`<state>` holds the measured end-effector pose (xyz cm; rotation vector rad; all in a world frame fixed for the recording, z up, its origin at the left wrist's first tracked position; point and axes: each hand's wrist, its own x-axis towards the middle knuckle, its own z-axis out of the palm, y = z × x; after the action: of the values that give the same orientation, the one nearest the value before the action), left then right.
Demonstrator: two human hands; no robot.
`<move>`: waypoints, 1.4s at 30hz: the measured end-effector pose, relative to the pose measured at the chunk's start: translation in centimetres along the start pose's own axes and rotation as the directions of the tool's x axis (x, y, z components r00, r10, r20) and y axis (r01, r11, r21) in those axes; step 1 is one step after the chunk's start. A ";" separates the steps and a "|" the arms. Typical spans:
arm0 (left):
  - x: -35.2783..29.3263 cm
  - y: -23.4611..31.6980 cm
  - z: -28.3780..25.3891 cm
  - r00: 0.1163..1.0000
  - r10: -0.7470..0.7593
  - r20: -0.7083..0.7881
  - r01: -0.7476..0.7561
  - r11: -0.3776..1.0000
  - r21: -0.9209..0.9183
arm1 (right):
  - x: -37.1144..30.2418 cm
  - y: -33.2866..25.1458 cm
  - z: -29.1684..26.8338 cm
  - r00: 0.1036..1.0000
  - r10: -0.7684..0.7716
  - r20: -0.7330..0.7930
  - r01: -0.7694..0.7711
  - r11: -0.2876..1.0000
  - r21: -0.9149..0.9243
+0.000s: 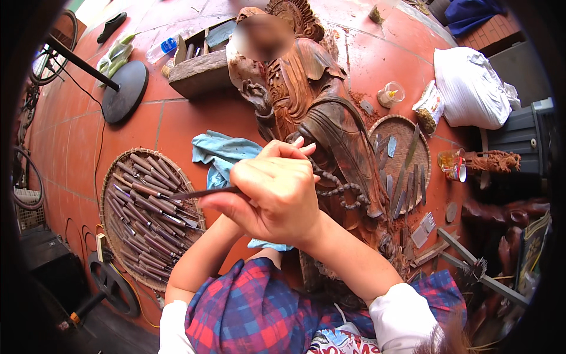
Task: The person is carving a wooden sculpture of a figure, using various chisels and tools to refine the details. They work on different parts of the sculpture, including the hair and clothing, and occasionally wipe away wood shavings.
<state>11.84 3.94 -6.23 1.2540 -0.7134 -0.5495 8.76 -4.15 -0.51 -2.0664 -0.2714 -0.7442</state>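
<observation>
At the middle of the view, my right hand [277, 192] is closed round a thin, dark, flat file-like tool [203, 192]. Its narrow end sticks out to the left between thumb and forefinger. Most of my left hand [286, 148] is hidden behind the right one; a few fingertips, seemingly its own, show beyond, close to the carving. Whether it grips anything cannot be made out. Under and past both hands lies a large brown carved wooden statue [330, 127] of a robed figure, with a string of carved beads [345, 192] along it.
A round woven tray [109, 221] of wood-handled chisels [150, 206] sits at left, near a blue cloth [221, 153]. Flat files [410, 153] lie on another woven tray [383, 124] at right. A wooden box [203, 74], black round base [125, 91], jar [391, 94] and white sack [471, 88] stand around.
</observation>
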 end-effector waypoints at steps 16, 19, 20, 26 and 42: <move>-0.6 0.0 0.3 0.997 0.049 -0.054 -0.037 0.978 0.206 | 1.3 1.2 -0.1 0.960 0.279 0.021 -0.279 0.953 0.117; -1.0 0.2 0.4 0.996 0.041 -0.082 -0.021 0.972 0.236 | 1.8 0.1 -0.8 0.975 0.221 0.000 -0.217 0.955 0.201; -1.1 0.1 0.8 0.996 0.043 -0.080 -0.021 0.966 0.256 | 1.3 0.0 -1.0 0.980 0.199 -0.027 -0.195 0.974 0.112; -0.5 0.4 1.2 0.994 0.052 -0.096 -0.021 0.954 0.298 | 1.0 0.9 0.1 0.974 0.226 -0.018 -0.224 0.969 0.101; -0.6 1.0 1.3 0.983 0.047 -0.177 0.023 0.927 0.375 | 1.1 1.0 -1.1 0.952 0.301 0.060 -0.305 0.950 0.069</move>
<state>10.45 3.79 -5.18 1.6336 -0.6896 -0.2861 9.63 -5.74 -0.11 -1.9941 -0.0065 -0.4889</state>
